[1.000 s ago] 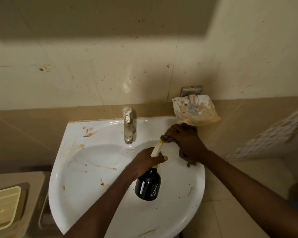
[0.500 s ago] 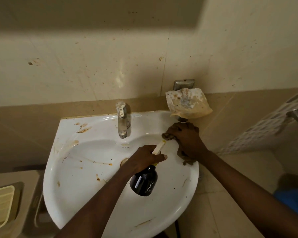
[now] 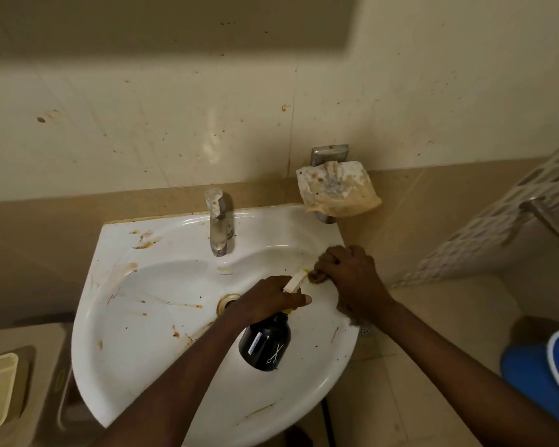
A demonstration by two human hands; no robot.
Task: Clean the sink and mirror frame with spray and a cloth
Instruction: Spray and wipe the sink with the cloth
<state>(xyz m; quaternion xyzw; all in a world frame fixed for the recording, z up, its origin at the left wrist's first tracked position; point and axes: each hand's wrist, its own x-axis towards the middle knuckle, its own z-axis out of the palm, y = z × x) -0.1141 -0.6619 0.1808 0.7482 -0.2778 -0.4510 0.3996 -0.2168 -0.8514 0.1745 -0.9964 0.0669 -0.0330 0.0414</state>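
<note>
Sink [image 3: 136, 317] white, wall-mounted, rim and basin streaked with brown stains. Left hand [image 3: 268, 298], grip closed around the neck of a black spray bottle [image 3: 265, 345] held over the basin, nozzle aimed at the right rim. Right hand [image 3: 352, 279] clenched on a dark cloth [image 3: 317, 276] (mostly hidden under the fingers), pressed on that rim. Beyond: tap [image 3: 218, 227], then stained soap dish [image 3: 334, 188] on the tiled wall [image 3: 142, 124].

One sink [image 3: 117, 333], one tap [image 3: 218, 227], one bottle [image 3: 265, 346], one cloth [image 3: 318, 276].
</note>
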